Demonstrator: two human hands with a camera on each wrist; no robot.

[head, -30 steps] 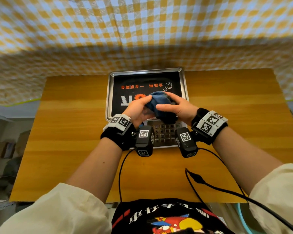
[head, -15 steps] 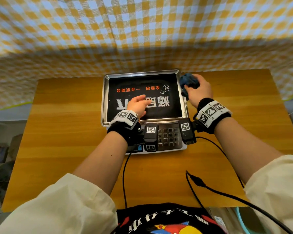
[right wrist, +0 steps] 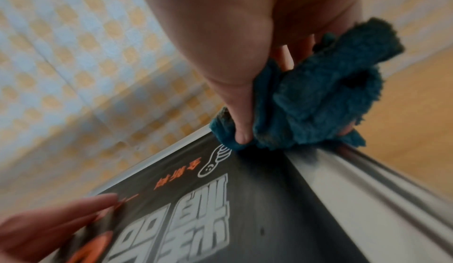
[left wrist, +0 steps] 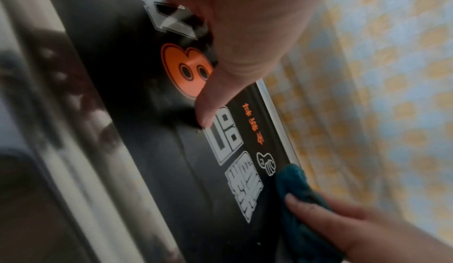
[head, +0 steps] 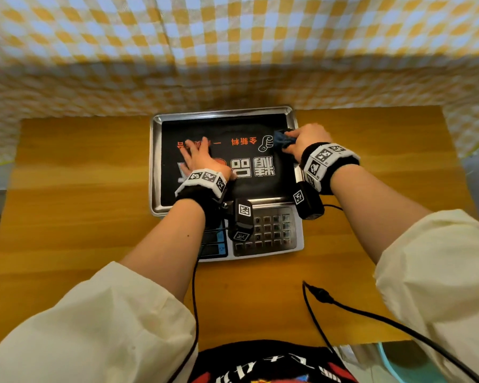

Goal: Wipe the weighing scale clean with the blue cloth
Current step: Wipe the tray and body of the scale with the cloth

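The weighing scale [head: 266, 230] sits mid-table, its steel pan [head: 153, 167] covered by a black printed sheet [head: 233, 128]. My right hand [head: 304, 140] grips the bunched blue cloth [head: 282, 139] and presses it onto the pan's far right corner; the right wrist view shows thumb and fingers curled round the cloth [right wrist: 318, 100]. My left hand [head: 198, 156] lies flat on the left part of the sheet with straight, spread fingers. In the left wrist view its thumb [left wrist: 210, 110] touches the black sheet [left wrist: 152, 151], and the cloth [left wrist: 294, 185] appears lower right.
The scale's keypad [head: 271, 230] faces me, partly under the wrist cameras. The wooden table [head: 80, 203] extends left and right of the scale. A yellow checked curtain [head: 233, 51] hangs right behind the pan. Black cables [head: 343, 305] trail across the near table edge.
My right hand carried the cloth from the scale's front centre to the pan's far right edge, then slightly inward onto it. My left hand let go of the cloth and flattened on the sheet.
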